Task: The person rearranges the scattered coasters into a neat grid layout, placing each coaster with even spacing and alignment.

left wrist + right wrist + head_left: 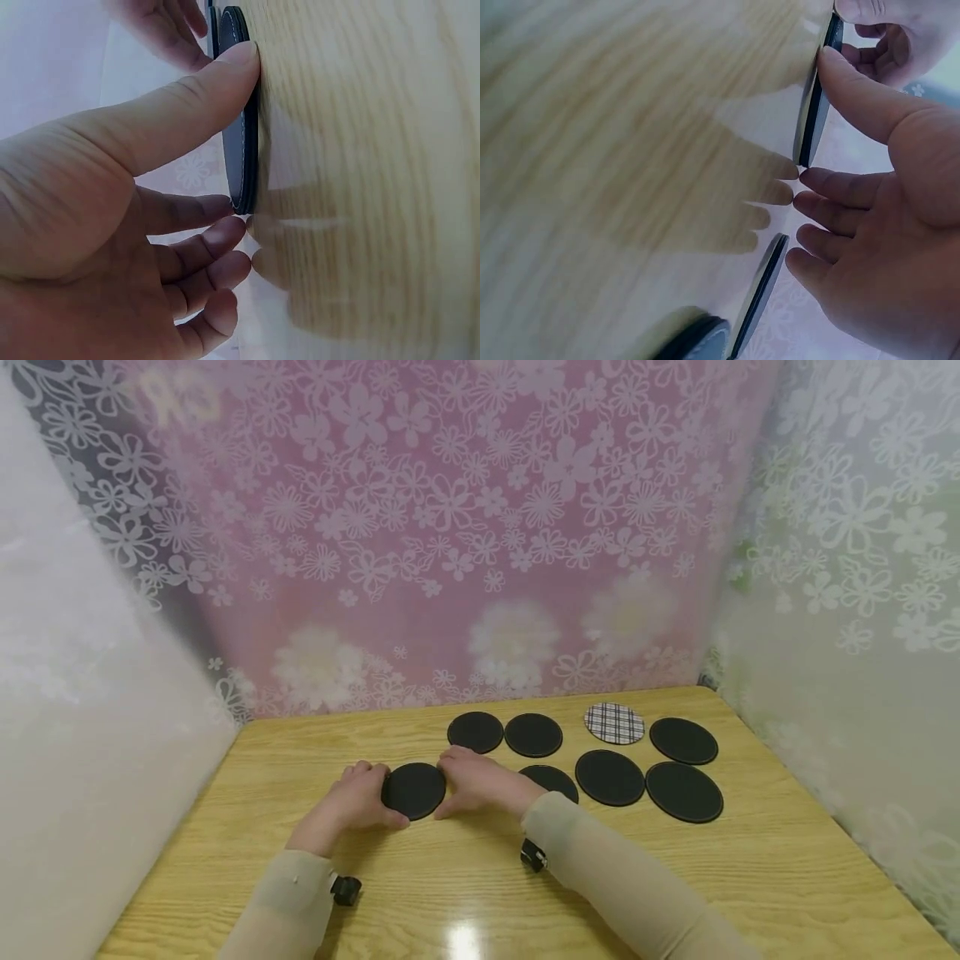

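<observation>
A round black coaster [414, 791] with pale edge stitching lies on the wooden table, left of the other coasters. My left hand [360, 797] holds its left side, thumb at the near edge and fingers around the far left. From the opposite side my right hand [480, 781] grips the rim between thumb and fingers. In the left wrist view the edge of this coaster [238, 127] looks layered, like more than one disc stacked flush. The right wrist view shows the coaster [815, 97] lying flat between both hands, thumb and index fingertips right at its rim.
Two black coasters [533, 735] lie side by side behind the right hand. Farther right are a plaid coaster [614, 723] and several black ones [684, 792]. Another black coaster [555, 781] is partly hidden by the right forearm. Floral curtains [450, 527] surround the wooden table [420, 893].
</observation>
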{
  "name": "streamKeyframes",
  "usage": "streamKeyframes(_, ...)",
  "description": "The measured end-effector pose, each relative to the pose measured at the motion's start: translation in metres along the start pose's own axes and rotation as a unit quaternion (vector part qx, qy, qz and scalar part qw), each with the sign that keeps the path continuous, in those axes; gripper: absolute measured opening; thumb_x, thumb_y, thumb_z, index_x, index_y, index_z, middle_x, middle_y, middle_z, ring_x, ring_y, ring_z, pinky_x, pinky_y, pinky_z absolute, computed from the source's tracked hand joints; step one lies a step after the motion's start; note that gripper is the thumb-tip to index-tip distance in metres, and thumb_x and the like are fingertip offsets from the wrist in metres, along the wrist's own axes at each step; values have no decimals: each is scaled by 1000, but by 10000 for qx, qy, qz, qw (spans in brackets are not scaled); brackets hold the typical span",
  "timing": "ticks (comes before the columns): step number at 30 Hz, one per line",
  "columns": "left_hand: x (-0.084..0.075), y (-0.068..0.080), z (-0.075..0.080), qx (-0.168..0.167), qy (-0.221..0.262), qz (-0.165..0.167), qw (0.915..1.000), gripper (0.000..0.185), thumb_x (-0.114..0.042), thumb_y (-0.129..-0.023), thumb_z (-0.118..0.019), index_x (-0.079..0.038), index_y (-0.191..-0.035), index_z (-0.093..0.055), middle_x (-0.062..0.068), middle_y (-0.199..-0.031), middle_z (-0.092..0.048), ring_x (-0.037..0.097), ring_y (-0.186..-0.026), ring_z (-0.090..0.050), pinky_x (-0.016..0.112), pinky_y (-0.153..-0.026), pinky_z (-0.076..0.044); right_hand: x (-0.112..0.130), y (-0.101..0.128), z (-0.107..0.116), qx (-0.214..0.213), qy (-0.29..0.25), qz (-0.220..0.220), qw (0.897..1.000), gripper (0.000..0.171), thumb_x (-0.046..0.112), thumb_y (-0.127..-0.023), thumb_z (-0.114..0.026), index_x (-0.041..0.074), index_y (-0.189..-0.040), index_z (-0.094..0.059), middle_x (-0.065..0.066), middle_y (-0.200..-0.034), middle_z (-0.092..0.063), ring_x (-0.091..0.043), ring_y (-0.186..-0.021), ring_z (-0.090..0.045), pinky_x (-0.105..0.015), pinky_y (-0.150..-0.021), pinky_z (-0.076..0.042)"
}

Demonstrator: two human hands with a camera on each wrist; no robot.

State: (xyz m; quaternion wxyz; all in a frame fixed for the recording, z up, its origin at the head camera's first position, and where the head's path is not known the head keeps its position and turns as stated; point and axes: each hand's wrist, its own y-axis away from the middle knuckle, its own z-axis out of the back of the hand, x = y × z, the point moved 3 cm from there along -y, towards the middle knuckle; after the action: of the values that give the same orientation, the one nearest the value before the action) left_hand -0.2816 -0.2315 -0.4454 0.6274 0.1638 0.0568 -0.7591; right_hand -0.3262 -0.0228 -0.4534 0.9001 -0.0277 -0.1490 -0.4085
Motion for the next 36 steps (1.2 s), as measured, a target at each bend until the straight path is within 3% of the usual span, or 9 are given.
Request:
streamKeyframes(6,-1,-3,0,59,141,19,9999,89,-43,-78,-102,6,-141,-62,22,-126,-62,40,-115,-56,59,-104,-50,5,-6,1,-49,7,-232,9997,64,46,-91,-93,2,-131,-69,-9,-138,-64,-25,-132,-58,-35,-113,-49)
streamKeyframes(11,-1,-6,-2,91,192,51,9998,87,-42,-78,-103,6,-139,-63,21,-123,-62,40,-113,-57,58,-103,-51,8,-5,0,-16,46,-549,9985,67,47,-88,-95,3,-131,-70,-10,-142,-60,-28,-131,-53,-37,-112,-49)
streamKeyframes(17,-3,-5,-3,-13,206,138,9997,91,-40,-76,-104,8,-140,-59,23,-123,-66,42,-115,-61,58,-104,-52,7,-7,-2,-29,-128,-868,9961,70,46,-84,-98,6,-134,-70,-8,-128,-64,-25,-115,-54,-40,-105,-50)
streamKeyframes(27,-8,-5,-7,-78,496,157,9986,96,-37,-78,-104,9,-146,-55,26,-127,-68,42,-118,-67,58,-105,-54,3,-4,-2,18,-450,-1162,9922,77,41,-85,-98,4,-143,-64,-12,-132,-69,-35,-129,-63,-46,-109,-52)
streamKeyframes(36,-17,-7,-11,-237,490,14,9985,100,-36,-78,-104,12,-149,-54,29,-131,-67,45,-121,-67,60,-105,-54,2,9,5,-85,-407,-1201,9919,82,38,-84,-99,2,-148,-61,-16,-136,-68,-33,-127,-65,-46,-108,-54)
